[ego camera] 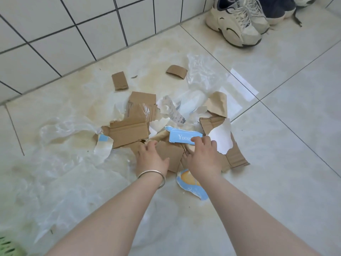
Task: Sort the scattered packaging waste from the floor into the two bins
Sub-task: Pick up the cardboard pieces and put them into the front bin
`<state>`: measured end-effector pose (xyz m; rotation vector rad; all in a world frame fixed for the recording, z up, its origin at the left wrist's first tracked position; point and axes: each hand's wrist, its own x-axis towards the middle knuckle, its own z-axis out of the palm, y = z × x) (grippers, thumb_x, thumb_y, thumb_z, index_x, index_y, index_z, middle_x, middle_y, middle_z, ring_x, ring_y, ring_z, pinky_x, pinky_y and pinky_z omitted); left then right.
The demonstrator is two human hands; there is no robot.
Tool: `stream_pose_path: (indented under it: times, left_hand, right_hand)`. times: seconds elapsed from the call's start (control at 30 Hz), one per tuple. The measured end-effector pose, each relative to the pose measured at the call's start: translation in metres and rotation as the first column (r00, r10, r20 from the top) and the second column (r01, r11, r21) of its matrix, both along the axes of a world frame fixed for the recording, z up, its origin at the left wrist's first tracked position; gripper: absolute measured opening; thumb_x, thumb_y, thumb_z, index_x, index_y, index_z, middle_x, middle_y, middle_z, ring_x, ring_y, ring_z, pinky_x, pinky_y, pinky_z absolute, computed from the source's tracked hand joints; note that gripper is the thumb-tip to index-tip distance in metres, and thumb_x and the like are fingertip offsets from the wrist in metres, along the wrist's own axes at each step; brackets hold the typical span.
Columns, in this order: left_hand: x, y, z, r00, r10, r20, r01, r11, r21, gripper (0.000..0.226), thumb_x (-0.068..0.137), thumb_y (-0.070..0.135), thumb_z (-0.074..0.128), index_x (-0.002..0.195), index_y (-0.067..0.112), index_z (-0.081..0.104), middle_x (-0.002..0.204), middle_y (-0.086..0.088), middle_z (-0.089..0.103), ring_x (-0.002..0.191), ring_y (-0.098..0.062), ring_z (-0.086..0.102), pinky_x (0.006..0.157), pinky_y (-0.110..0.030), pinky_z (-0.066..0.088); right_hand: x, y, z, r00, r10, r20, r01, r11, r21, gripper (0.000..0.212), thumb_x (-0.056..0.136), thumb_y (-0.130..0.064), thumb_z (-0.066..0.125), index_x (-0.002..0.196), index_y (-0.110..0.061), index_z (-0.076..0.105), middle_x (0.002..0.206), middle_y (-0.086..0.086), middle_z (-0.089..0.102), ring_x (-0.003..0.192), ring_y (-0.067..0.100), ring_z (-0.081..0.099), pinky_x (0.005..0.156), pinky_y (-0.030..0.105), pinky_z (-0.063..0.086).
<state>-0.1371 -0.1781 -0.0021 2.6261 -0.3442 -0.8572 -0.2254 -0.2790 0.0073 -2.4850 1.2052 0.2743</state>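
Observation:
Torn brown cardboard (129, 131), white paper scraps and clear plastic film (60, 126) lie scattered on the tiled floor. My left hand (150, 157), with a silver bangle on its wrist, rests with spread fingers on a brown cardboard piece (170, 156) in the middle of the pile. My right hand (202, 157) lies beside it, and its fingertips touch a light blue printed card (181, 138). A torn blue and orange printed piece (191, 183) shows below the right wrist. Neither hand plainly grips anything.
Two small cardboard pieces (120, 80) (176, 71) lie near the white tiled wall. More clear plastic (203, 71) lies at the back right. Shoes (238, 23) stand at the top right. A green basket edge (9, 246) shows at the bottom left.

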Motion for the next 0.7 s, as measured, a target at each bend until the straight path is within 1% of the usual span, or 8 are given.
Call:
stream_pose_path:
  times: [0.07, 0.13, 0.27, 0.33, 0.43, 0.5, 0.57, 0.7]
  left_hand:
    - [-0.001, -0.003, -0.007, 0.999, 0.002, 0.043, -0.004, 0.999, 0.038, 0.071, 0.078, 0.033, 0.071, 0.138, 0.024, 0.035, 0.138, -0.007, 0.035, 0.130, -0.027, 0.037, 0.103, -0.034, 0.035]
    - [-0.002, -0.005, -0.014, 0.999, -0.005, 0.048, 0.002, 0.998, 0.062, 0.078, 0.076, 0.034, 0.073, 0.140, 0.025, 0.031, 0.139, -0.007, 0.034, 0.129, -0.027, 0.038, 0.101, -0.035, 0.038]
    - [-0.001, -0.005, -0.024, 1.000, -0.002, 0.025, 0.000, 0.997, 0.079, 0.083, 0.074, 0.033, 0.075, 0.142, 0.026, 0.028, 0.140, -0.006, 0.032, 0.126, -0.026, 0.044, 0.096, -0.034, 0.041]
    - [0.000, -0.005, -0.025, 1.000, 0.005, 0.016, -0.006, 0.998, 0.068, 0.083, 0.074, 0.031, 0.076, 0.142, 0.026, 0.028, 0.140, -0.005, 0.032, 0.125, -0.025, 0.047, 0.094, -0.034, 0.043]
    - [0.002, -0.002, -0.027, 0.999, 0.011, 0.043, -0.012, 1.000, 0.022, 0.080, 0.073, 0.027, 0.078, 0.138, 0.022, 0.031, 0.137, -0.006, 0.032, 0.118, -0.025, 0.052, 0.090, -0.033, 0.045]
    - [0.004, 0.000, -0.028, 0.998, 0.000, 0.061, 0.001, 1.000, -0.013, 0.074, 0.072, 0.025, 0.079, 0.133, 0.019, 0.037, 0.132, -0.006, 0.036, 0.112, -0.024, 0.056, 0.088, -0.032, 0.045]
    - [0.005, 0.002, -0.031, 1.000, 0.007, 0.010, -0.007, 0.999, -0.054, 0.065, 0.071, 0.023, 0.080, 0.125, 0.016, 0.044, 0.127, -0.006, 0.044, 0.107, -0.025, 0.058, 0.087, -0.033, 0.045]
    - [0.009, 0.005, -0.037, 0.994, 0.054, -0.098, -0.061, 0.996, -0.069, 0.050, 0.073, 0.020, 0.077, 0.117, 0.015, 0.055, 0.118, -0.009, 0.058, 0.109, -0.027, 0.057, 0.091, -0.035, 0.047]
  right_hand:
    - [-0.004, -0.004, -0.010, 0.996, 0.057, -0.072, -0.058, 0.998, -0.012, 0.056, 0.087, -0.018, 0.049, 0.140, -0.021, 0.031, 0.143, 0.005, 0.030, 0.121, 0.026, 0.034, 0.080, 0.030, 0.042]
    - [-0.004, -0.006, -0.018, 0.991, 0.084, -0.104, -0.085, 0.996, -0.003, 0.063, 0.088, -0.018, 0.049, 0.144, -0.025, 0.023, 0.150, 0.003, 0.021, 0.125, 0.027, 0.031, 0.084, 0.032, 0.046]
    - [0.002, -0.007, -0.032, 0.986, 0.106, -0.128, -0.103, 0.994, 0.030, 0.073, 0.086, -0.009, 0.046, 0.147, -0.029, 0.012, 0.153, 0.000, 0.012, 0.127, 0.029, 0.029, 0.088, 0.037, 0.049]
    - [0.007, -0.005, -0.038, 0.986, 0.106, -0.130, -0.101, 0.994, 0.044, 0.075, 0.086, -0.006, 0.044, 0.147, -0.031, 0.010, 0.154, 0.001, 0.010, 0.126, 0.031, 0.030, 0.086, 0.039, 0.050]
    - [0.012, -0.003, -0.045, 0.980, 0.112, -0.162, -0.117, 0.993, -0.022, 0.077, 0.085, -0.004, 0.045, 0.147, -0.031, 0.009, 0.150, 0.001, 0.017, 0.114, 0.030, 0.037, 0.076, 0.036, 0.050]
    - [0.015, -0.003, -0.048, 0.981, 0.101, -0.167, -0.112, 0.992, -0.054, 0.077, 0.084, -0.001, 0.045, 0.146, -0.030, 0.011, 0.145, 0.000, 0.024, 0.108, 0.029, 0.038, 0.069, 0.034, 0.047]
    - [0.017, -0.003, -0.049, 0.981, 0.092, -0.171, -0.106, 0.992, -0.074, 0.075, 0.083, 0.000, 0.043, 0.146, -0.029, 0.013, 0.142, -0.002, 0.028, 0.108, 0.029, 0.038, 0.066, 0.033, 0.044]
    - [0.021, -0.009, -0.049, 0.975, 0.106, -0.193, -0.125, 0.988, -0.087, 0.069, 0.086, -0.005, 0.044, 0.144, -0.029, 0.017, 0.141, -0.004, 0.029, 0.117, 0.027, 0.036, 0.069, 0.033, 0.045]
